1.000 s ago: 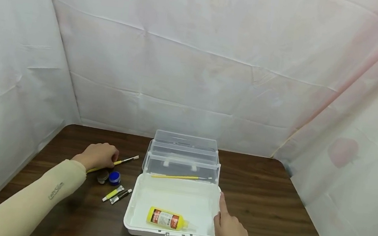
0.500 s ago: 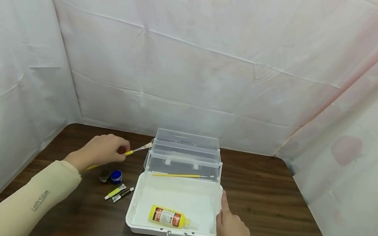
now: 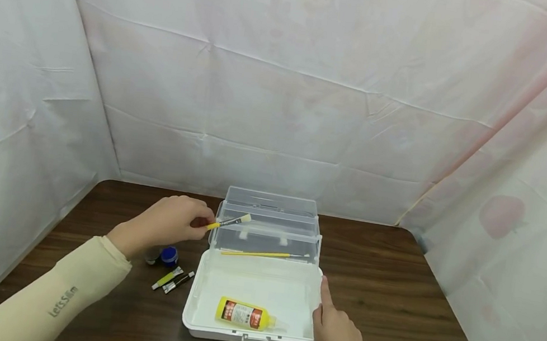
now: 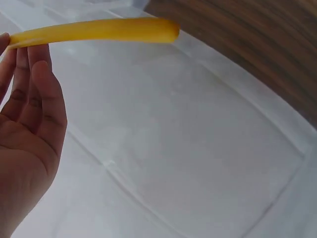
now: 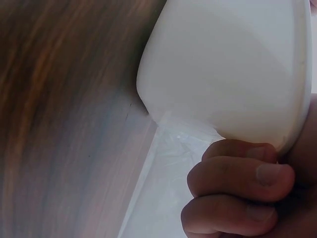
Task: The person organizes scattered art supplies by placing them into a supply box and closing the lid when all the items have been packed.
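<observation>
Head view: one white box (image 3: 198, 297) holds one yellow bottle (image 3: 243, 314). The right hand (image 3: 337, 338) rests on its right edge, other fingers curled. Left of the box lie two tubes (image 3: 171, 280) and two half-hidden pots (image 3: 162, 255). Two brushes: one in the box's tray (image 3: 264, 254), one pinched by the left hand (image 3: 171, 221) above the box's back left corner (image 3: 229, 222).

Wooden table (image 3: 382, 284) under box (image 3: 250, 334), jars (image 3: 168, 256), tubes (image 3: 171, 280)

Curled fingers (image 5: 237, 181) against white box (image 5: 228, 64) corner, over dark wooden table (image 5: 59, 119).
</observation>
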